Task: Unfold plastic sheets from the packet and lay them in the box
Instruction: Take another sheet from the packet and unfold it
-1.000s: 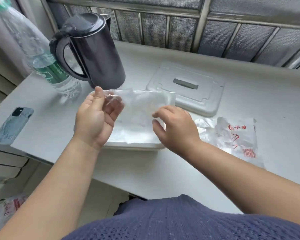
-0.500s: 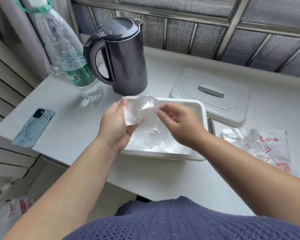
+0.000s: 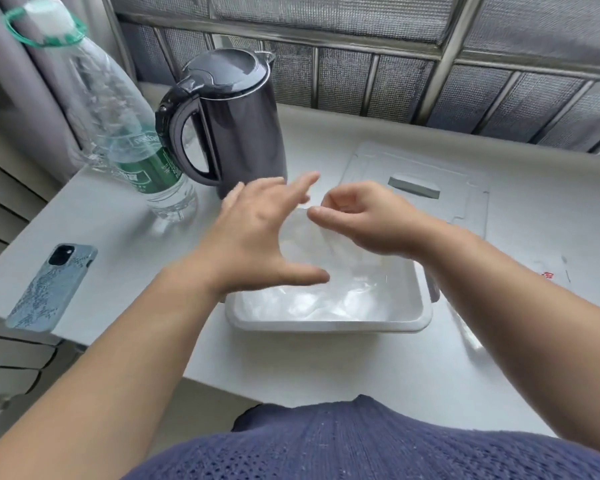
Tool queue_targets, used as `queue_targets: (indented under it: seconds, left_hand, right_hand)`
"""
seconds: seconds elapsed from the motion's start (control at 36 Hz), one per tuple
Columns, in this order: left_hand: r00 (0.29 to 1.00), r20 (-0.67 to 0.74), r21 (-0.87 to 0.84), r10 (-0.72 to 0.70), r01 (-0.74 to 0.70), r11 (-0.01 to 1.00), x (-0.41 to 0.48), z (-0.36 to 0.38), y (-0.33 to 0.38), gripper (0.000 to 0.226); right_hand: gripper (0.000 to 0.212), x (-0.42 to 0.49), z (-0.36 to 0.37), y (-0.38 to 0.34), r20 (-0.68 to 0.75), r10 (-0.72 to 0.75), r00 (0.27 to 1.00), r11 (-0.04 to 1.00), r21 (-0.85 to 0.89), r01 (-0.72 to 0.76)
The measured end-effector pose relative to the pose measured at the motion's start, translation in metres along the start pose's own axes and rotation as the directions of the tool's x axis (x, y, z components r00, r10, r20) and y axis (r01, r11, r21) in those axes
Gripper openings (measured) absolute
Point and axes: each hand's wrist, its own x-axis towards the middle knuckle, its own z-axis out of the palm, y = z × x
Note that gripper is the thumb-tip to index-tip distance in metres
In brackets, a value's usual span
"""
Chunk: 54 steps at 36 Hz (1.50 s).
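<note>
A white plastic box (image 3: pixel 329 325) stands on the table in front of me with crumpled clear plastic sheets (image 3: pixel 312 303) lying inside. My left hand (image 3: pixel 257 233) hovers over the box's left part with fingers spread and straight, holding nothing that I can see. My right hand (image 3: pixel 361 220) is above the box's far side, thumb and fingers pinching the top edge of a thin clear plastic sheet (image 3: pixel 326 244) that hangs down into the box. The packet (image 3: pixel 551 271) lies to the right, mostly hidden behind my right forearm.
A dark kettle (image 3: pixel 236 123) stands just behind the box, a clear water bottle (image 3: pixel 129 133) to its left. The box's lid (image 3: pixel 465 188) lies flat at the back right. A phone (image 3: pixel 52 289) lies near the table's left edge.
My left hand has let go of the sheet and spread open. The right hand alone now holds the sheet over the box. The camera has moved closer and leftward.
</note>
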Motion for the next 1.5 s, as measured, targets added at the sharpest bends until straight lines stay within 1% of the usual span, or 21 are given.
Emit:
queue_targets:
  seconds: [0.06,0.14,0.17,0.22,0.31,0.39,0.47,0.58,0.64,0.69,0.75,0.78,0.86,0.92,0.94,1.0,1.06,1.25,1.36,1.44,1.5]
  left_hand:
    - [0.998,0.055,0.123,-0.024,0.017,0.992,0.013,0.005,-0.001,0.071]
    - [0.977,-0.113,-0.244,-0.178,0.146,0.959,0.022,0.014,-0.005,0.013]
    - [0.950,-0.114,-0.443,-0.291,0.213,0.871,0.023,0.017,-0.006,0.015]
    - [0.869,-0.046,-0.763,-0.493,0.288,0.579,0.023,0.021,-0.006,0.019]
    - [0.758,0.126,-0.922,-0.640,0.327,0.206,0.025,0.027,-0.003,0.018]
    - [0.703,0.172,-0.943,-0.690,0.320,0.091,0.025,0.032,-0.004,0.019]
    - [0.648,0.202,-0.949,-0.735,0.314,0.016,0.022,0.034,-0.007,0.018]
    - [0.562,0.161,-0.899,-0.812,0.422,0.113,0.013,0.034,-0.021,0.015]
    - [0.516,0.036,-0.796,-0.856,0.533,0.288,0.006,0.033,-0.029,0.012]
    - [0.495,-0.257,-0.547,-0.830,0.634,0.547,-0.001,0.033,-0.034,0.035]
    - [0.568,-0.525,-0.337,-0.634,0.545,0.768,-0.005,0.031,-0.029,0.046]
    - [0.649,-0.568,-0.258,-0.507,0.444,0.858,-0.005,0.030,-0.024,0.047]
    - [0.915,-0.387,-0.040,-0.109,0.102,0.994,0.000,0.041,-0.006,0.039]
    - [0.997,-0.071,0.132,0.019,-0.010,0.991,0.004,0.051,0.005,0.038]
    - [0.993,0.119,0.207,-0.012,-0.013,0.978,0.006,0.056,0.007,0.037]
    - [0.904,0.411,0.309,-0.117,-0.018,0.951,0.008,0.066,0.003,0.037]
    - [0.802,0.555,0.370,-0.219,-0.003,0.929,0.008,0.069,-0.004,0.039]
    - [0.655,0.680,0.536,-0.331,-0.135,0.833,0.006,0.078,-0.017,0.049]
    - [0.626,0.689,0.585,-0.365,-0.182,0.791,0.008,0.088,-0.019,0.059]
    - [0.640,0.682,0.594,-0.354,-0.202,0.779,0.010,0.091,-0.022,0.062]
    - [0.654,0.673,0.598,-0.346,-0.205,0.775,0.010,0.093,-0.023,0.066]
  right_hand:
    - [0.035,0.003,-0.005,-0.004,-0.018,-0.008,1.000,0.999,0.049,0.009]
    - [0.029,0.007,-0.008,-0.003,-0.209,0.049,0.977,0.966,0.257,0.006]
    - [0.028,0.006,-0.009,0.000,-0.249,0.118,0.961,0.927,0.376,-0.016]
    - [0.053,0.005,-0.010,0.007,-0.149,0.253,0.956,0.778,0.619,-0.109]
    - [0.084,-0.005,-0.007,0.019,0.082,0.275,0.958,0.660,0.708,-0.250]
    - [0.051,-0.010,0.005,0.023,0.079,0.308,0.948,0.701,0.655,-0.282]
    - [0.036,-0.003,0.010,0.029,-0.023,0.450,0.893,0.670,0.669,-0.321]
    - [0.025,-0.001,0.005,0.033,0.060,0.499,0.865,0.634,0.656,-0.411]
    - [0.019,-0.002,0.005,0.037,0.091,0.519,0.850,0.705,0.517,-0.486]
    - [0.020,-0.003,0.010,0.042,0.054,0.563,0.825,0.757,0.367,-0.540]
    - [0.032,-0.005,0.016,0.044,-0.009,0.598,0.801,0.776,0.254,-0.577]
    - [0.038,-0.006,0.019,0.044,-0.025,0.606,0.795,0.781,0.204,-0.590]
    - [0.036,-0.010,0.026,0.045,-0.018,0.595,0.804,0.802,0.089,-0.591]
    - [0.035,-0.011,0.030,0.044,-0.017,0.590,0.807,0.807,-0.021,-0.590]
    - [0.038,-0.012,0.032,0.044,-0.018,0.589,0.808,0.804,-0.084,-0.588]
    - [0.046,-0.013,0.035,0.046,-0.015,0.591,0.806,0.788,-0.201,-0.582]
    - [0.057,-0.015,0.037,0.047,0.001,0.598,0.801,0.767,-0.290,-0.573]
    - [0.055,-0.020,0.041,0.047,0.000,0.539,0.842,0.699,-0.558,-0.447]
    - [0.030,-0.022,0.042,0.041,-0.056,0.226,0.973,0.679,-0.706,-0.199]
    - [0.018,-0.014,0.044,0.041,0.127,0.029,0.992,0.655,-0.751,0.076]
    - [0.030,-0.008,0.049,0.049,0.263,0.148,0.954,0.672,-0.734,0.098]
